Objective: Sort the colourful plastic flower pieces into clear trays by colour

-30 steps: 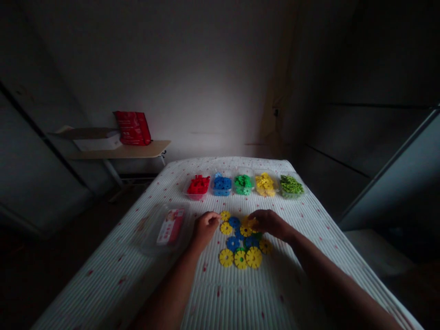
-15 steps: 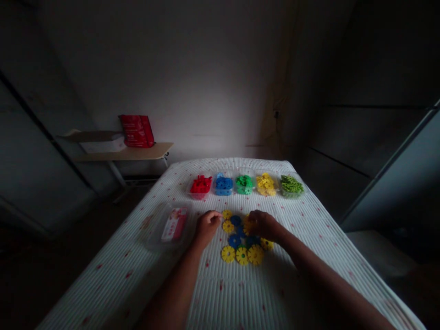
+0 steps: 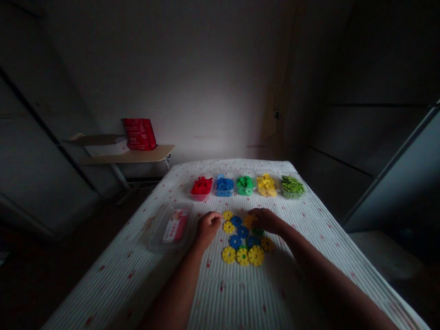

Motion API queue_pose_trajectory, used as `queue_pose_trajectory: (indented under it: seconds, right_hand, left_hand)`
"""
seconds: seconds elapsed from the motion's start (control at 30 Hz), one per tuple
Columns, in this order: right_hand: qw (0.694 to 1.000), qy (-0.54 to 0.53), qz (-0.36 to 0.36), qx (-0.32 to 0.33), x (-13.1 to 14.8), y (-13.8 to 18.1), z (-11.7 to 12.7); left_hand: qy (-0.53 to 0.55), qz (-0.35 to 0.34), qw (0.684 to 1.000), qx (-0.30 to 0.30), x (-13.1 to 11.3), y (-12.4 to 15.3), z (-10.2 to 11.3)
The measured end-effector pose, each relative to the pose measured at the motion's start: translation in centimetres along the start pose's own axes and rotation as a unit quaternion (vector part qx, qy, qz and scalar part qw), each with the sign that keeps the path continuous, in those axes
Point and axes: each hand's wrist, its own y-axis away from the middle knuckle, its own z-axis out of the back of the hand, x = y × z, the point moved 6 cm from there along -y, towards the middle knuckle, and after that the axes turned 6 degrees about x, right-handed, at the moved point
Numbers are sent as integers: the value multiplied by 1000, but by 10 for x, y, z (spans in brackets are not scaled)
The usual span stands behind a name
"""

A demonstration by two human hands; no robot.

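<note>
Several yellow, blue and green notched plastic discs are grouped on the cloth between my hands. My left hand rests at the group's left side, thumb and fingers pinched together beside a small yellow disc; anything between the fingertips is too small to make out. At the far right of the group, my right hand grips a yellow notched disc, partly covered by its fingers. Nearer me are a blue disc and a larger yellow disc. A green disc shows below my right hand.
A row of clear tubs at the back holds red pieces, blue pieces, green pieces, yellow pieces and light green pieces. A clear lidded box lies left. Beyond, a side table carries a red bag.
My right hand has shifted slightly away from the near discs, so the blue and green discs beneath it show more. My left hand keeps its place; the whole view has moved a little.
</note>
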Motion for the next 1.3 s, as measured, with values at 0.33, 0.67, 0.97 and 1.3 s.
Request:
queue_pose_trajectory:
  seconds: [0.33,0.67,0.97,1.3]
  right_hand:
    - [997,71,-32,20,6,-5,-4]
    - [994,100,-31,43,8,-2,-7]
    - [997,71,-2,36,5,-3,-9]
    - [973,-216,36,77,-19,18,9]
  left_hand:
    - [-3,-9,1000,8,8,-2,-3]
    - [-5,1,1000,2,5,-2,-2]
    - [-13,-2,1000,-4,8,-1,-2]
    - [-5,-1,1000,2,8,-1,-2]
